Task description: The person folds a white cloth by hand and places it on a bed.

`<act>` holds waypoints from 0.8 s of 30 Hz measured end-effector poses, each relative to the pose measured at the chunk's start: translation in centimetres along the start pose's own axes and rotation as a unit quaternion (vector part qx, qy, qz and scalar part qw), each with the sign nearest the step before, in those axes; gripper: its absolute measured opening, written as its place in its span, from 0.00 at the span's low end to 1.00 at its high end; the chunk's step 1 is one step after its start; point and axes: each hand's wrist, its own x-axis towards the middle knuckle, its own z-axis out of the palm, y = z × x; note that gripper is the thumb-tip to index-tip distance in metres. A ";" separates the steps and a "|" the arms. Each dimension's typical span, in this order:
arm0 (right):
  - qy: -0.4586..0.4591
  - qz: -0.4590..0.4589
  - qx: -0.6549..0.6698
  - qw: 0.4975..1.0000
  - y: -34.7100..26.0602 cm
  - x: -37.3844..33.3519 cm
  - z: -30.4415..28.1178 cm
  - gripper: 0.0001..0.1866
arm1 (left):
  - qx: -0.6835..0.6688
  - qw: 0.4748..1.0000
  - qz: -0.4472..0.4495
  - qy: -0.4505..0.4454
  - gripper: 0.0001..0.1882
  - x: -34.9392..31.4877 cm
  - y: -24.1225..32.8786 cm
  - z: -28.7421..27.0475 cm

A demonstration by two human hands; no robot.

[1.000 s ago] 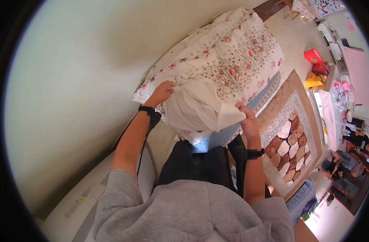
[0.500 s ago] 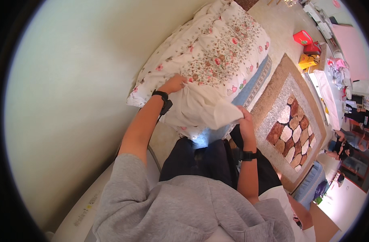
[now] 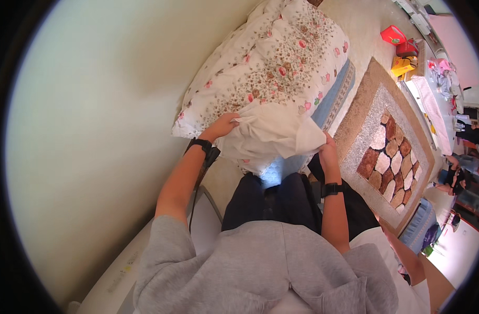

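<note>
Left hand and right hand pinch opposite edges of the soft, creased white cloth at one o'clock, over the puffy floral quilt, a yellow bag, contents hidden, at two o'clock

The white cloth looks matt and creased, the floral cover rumpled fabric, the rug tufted.

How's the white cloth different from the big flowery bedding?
The white cloth is plain, while the flowery bedding has pink, red and brown flowers. The white cloth looks much smaller than the flowery bedding. The left hand and right hand hold the white cloth; the flowery bedding lies spread out beyond them. Both look creased and have a whitish background.
</note>
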 end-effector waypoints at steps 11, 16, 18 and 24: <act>0.235 0.026 -0.009 0.972 3.6 -1.7 0.6 0.21 | 0.189 0.974 0.107 -0.069 0.15 10.6 1.1 1.9; 0.247 0.045 0.020 0.968 4.3 -1.4 -1.3 0.19 | 0.315 0.931 0.184 -0.022 0.18 11.2 2.1 3.9; 0.261 0.041 0.041 0.964 5.6 -1.0 -2.3 0.20 | 0.310 0.924 0.212 -0.067 0.17 11.0 2.6 4.1; 0.286 0.086 0.034 0.954 9.4 -1.0 -5.0 0.21 | 0.172 0.960 0.121 -0.185 0.14 10.1 3.7 4.8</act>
